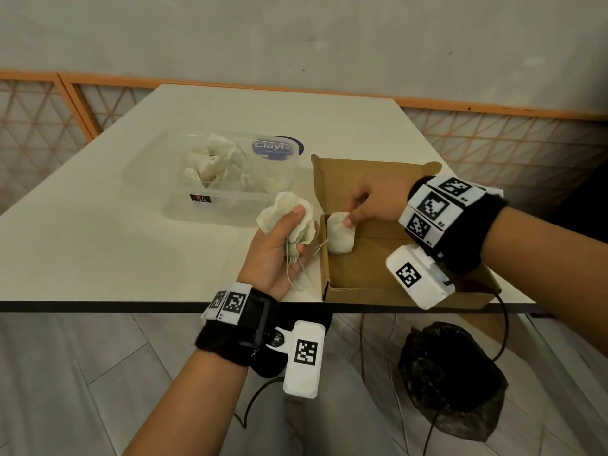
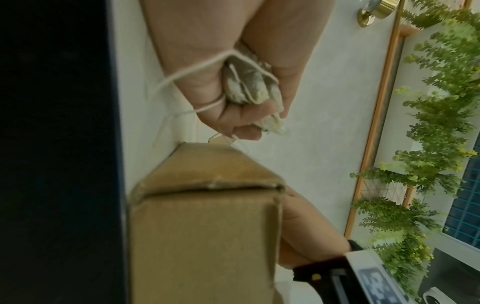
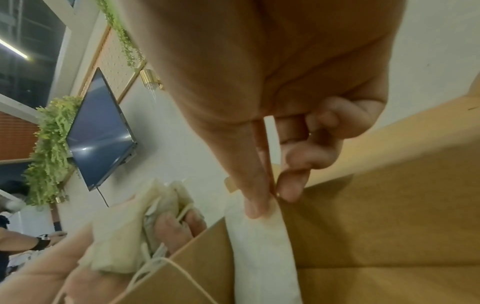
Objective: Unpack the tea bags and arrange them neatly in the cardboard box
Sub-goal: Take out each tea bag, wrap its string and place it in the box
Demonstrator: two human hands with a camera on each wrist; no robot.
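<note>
An open brown cardboard box [image 1: 368, 287] sits at the table's near edge, right of centre. My right hand [image 1: 365, 205] reaches into it and pinches the top of one white tea bag [image 1: 340, 236] between thumb and forefinger, holding it upright against the box's left wall [image 3: 262, 246]. My left hand [image 1: 279, 245], just left of the box, grips a crumpled bunch of tea bags [image 1: 289, 215] with their strings hanging down [image 2: 249, 86]. A clear plastic container [image 1: 214, 179] behind my left hand holds more tea bags [image 1: 214, 162].
The container's lid with a blue label [image 1: 273, 148] lies behind it. The white table [image 1: 98, 225] ends in a dark front edge [image 1: 131, 306]. A black bag [image 1: 450, 380] and cables lie on the floor below. An orange lattice fence [image 1: 493, 136] runs behind the table.
</note>
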